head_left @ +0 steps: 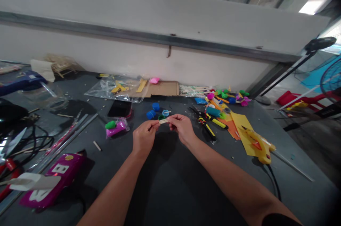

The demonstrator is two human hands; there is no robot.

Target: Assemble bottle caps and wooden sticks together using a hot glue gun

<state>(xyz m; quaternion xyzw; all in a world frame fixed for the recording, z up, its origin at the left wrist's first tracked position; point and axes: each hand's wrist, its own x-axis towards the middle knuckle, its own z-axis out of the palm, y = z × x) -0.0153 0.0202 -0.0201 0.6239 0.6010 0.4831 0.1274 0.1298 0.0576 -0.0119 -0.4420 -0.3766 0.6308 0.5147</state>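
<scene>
Between my two hands, low over the dark table, is a short pale wooden stick (163, 121), perhaps more than one lying together. My left hand (145, 135) pinches one end between thumb and fingers. The other end is pinched by my right hand (182, 126). Just behind my fingertips stand small blue bottle caps (151, 114) and a green cap (161, 116). A light blue cap (166, 113) there has a small stick across it. To the right of my right hand lie pliers (206, 126) with black and yellow handles.
A yellow glue gun (259, 146) rests on yellow paper (241, 126) at the right, its cord running toward me. A magenta power strip (60, 176) with a white plug sits at the left front. Farther back are a phone (119, 109), a purple clay packet (117, 128) and cardboard (165, 88).
</scene>
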